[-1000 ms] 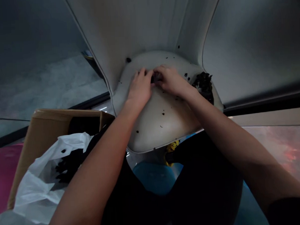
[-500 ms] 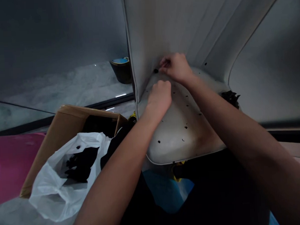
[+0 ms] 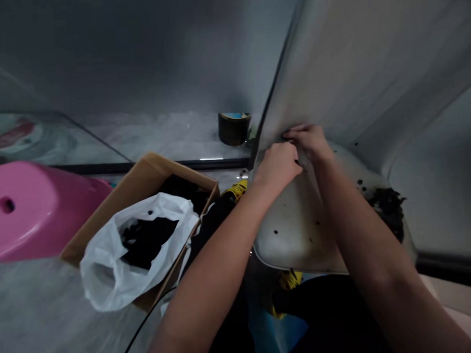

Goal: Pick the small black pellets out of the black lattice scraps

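Note:
Both my hands are at the inner bend of a cream moulded shell (image 3: 296,236), where its curved ledge meets the tall wall. My left hand (image 3: 276,167) is curled against the ledge edge, and a small black flake lies beside its fingers. My right hand (image 3: 308,142) presses its fingers into the bend, just above my left. Whether either hand grips a flake is hidden by the fingers and blur. Small black flakes dot the ledge, and a black crumbly clump (image 3: 389,209) clings to its far right.
A cardboard box (image 3: 142,175) holds a white plastic bag (image 3: 118,275) with black material inside. A pink plastic stool (image 3: 34,206) lies to the left, a dark pot (image 3: 234,128) stands behind, and a yellow object (image 3: 289,281) sits below the shell.
The view has swung left, moving the shell rightward in frame and bringing the pink stool and pot into fuller view. My hands have drawn closer together at the bend.

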`<state>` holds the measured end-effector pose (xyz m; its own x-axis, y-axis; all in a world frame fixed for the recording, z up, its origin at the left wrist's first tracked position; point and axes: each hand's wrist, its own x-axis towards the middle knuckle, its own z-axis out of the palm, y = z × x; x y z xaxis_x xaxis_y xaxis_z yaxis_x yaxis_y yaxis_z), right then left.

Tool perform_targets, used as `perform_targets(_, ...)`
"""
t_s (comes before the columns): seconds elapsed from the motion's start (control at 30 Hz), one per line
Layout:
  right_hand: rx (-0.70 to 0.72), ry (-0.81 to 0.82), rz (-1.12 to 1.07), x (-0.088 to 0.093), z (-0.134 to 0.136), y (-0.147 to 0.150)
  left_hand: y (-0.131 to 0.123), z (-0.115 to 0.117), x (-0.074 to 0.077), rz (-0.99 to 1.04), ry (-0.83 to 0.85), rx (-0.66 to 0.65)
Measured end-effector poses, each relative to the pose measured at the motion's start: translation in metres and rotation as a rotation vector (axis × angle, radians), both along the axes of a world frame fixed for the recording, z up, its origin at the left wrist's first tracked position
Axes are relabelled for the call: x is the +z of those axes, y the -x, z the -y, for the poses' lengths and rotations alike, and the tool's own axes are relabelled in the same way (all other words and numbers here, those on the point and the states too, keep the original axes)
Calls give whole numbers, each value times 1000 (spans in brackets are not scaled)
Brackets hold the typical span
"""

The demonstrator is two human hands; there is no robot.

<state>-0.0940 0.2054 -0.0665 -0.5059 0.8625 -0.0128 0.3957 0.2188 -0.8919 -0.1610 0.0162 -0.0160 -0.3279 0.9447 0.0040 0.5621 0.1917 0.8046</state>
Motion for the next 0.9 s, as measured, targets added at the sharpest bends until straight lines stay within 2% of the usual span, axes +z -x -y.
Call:
perform_targets(0.07,-2,110,-82,16,24,-4,12,22,12,59,-96,72)
perform_targets(0.13,61,204,-140,30,56,-6,26,51,20,174,-202,187)
perform_targets(0.2,179,291,-153,42,93,-4,40,89,19,297,-290,303)
perform_targets(0.23,245,330,-143,45,113,1,46,111,14,349,-321,354)
perform_targets(0.3,384,401,-102,49,152,18,57,162,-7,413,-368,449)
perform_targets(0.33,455,431,-75,50,171,32,62,190,-21,495,-381,553)
perform_targets(0.43,687,497,43,47,227,87,75,272,-76,550,-327,922)
perform_targets(0.53,945,507,262,28,287,154,85,331,-132,533,-237,1197)
perform_targets(0.63,1122,453,530,-11,348,206,87,355,-174,556,-126,1322)
perform_targets(0.7,1192,387,714,-39,380,226,79,358,-188,552,-77,1393)
perform_targets(0.73,1212,354,776,-51,392,231,72,358,-191,538,-69,1421)
perform_targets(0.8,1253,305,854,-67,405,236,54,358,-186,506,-83,1448)
perform_targets(0.83,1271,289,865,-71,408,237,44,359,-179,494,-101,1443)
perform_targets(0.9,1294,267,852,-73,406,239,23,361,-155,468,-151,1421)
